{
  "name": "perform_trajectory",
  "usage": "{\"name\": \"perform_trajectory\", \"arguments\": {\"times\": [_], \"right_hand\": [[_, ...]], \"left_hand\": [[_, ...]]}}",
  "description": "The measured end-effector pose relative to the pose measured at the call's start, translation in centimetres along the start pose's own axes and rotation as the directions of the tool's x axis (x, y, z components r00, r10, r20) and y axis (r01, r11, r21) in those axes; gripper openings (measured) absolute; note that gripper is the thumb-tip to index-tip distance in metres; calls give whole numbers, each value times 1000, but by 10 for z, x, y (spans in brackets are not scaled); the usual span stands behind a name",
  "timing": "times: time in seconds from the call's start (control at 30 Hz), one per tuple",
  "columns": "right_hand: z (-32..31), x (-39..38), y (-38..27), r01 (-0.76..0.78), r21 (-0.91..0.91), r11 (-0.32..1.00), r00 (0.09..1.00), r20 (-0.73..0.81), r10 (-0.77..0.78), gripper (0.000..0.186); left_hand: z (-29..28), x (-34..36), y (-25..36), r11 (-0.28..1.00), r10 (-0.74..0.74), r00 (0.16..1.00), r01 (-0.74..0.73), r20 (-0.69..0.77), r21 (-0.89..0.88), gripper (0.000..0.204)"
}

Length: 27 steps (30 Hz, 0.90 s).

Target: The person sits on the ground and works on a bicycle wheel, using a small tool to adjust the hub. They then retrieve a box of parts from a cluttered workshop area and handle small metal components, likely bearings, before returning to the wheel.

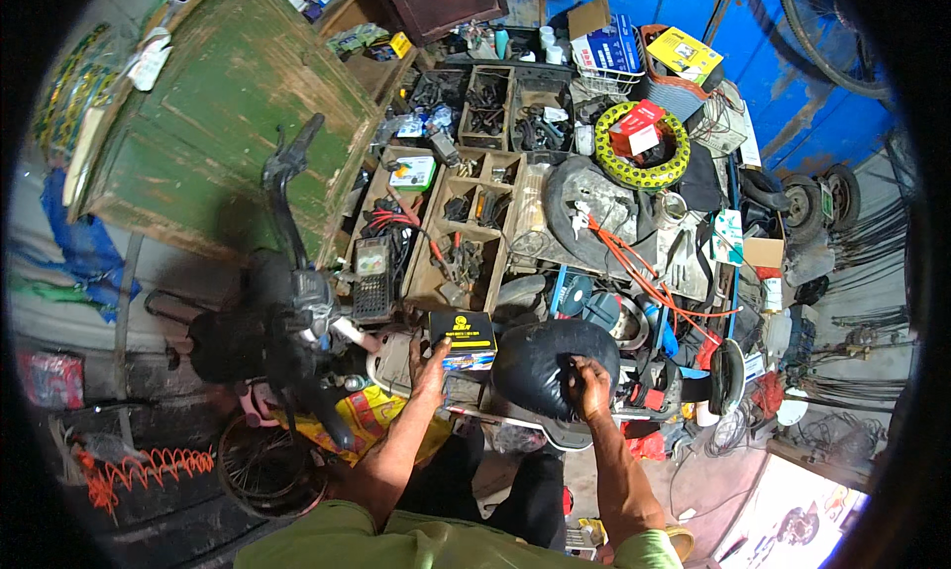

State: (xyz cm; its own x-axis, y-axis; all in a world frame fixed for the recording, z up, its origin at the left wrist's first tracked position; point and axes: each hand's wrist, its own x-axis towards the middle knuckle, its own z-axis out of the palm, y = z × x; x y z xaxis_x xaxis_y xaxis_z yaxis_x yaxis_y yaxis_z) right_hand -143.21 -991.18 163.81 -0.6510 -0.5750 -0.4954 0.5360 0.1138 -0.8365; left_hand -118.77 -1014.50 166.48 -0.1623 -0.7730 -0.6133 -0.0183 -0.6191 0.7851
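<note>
A small black box with a yellow stripe (463, 339) is in my left hand (428, 376); the fingers grip its left side and its printed top faces up. To its right lies a rounded, shiny black seat (540, 366). At the seat's right part is my right hand (591, 386), its fingers curled and pressed against the dark surface. Whether a small thing is pinched in those fingers is hidden. The box is held just left of the seat, in front of the wooden parts tray (421, 290).
Handlebars (287, 173) of a scooter rise at the left. A grey handheld meter (372, 280) lies beyond the box. Orange cable (634, 262), a yellow patterned tyre (684, 158) and a black tyre (560, 207) crowd the bench. A coiled orange hose (149, 467) lies lower left.
</note>
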Motion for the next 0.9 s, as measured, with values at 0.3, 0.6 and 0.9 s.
{"name": "perform_trajectory", "arguments": {"times": [0.3,0.6,0.9], "right_hand": [[41,56,13,-26,-59,998,997,-68,22,21],[42,57,5,-90,-71,993,993,-79,84,20],[24,52,20,-25,-45,999,998,-58,22,14]], "left_hand": [[96,197,67,942,-53,981,112,189,-317,61],[104,155,55,883,134,988,-84,76,-462,83],[198,181,-28,854,-122,980,184,155,-487,57]]}}
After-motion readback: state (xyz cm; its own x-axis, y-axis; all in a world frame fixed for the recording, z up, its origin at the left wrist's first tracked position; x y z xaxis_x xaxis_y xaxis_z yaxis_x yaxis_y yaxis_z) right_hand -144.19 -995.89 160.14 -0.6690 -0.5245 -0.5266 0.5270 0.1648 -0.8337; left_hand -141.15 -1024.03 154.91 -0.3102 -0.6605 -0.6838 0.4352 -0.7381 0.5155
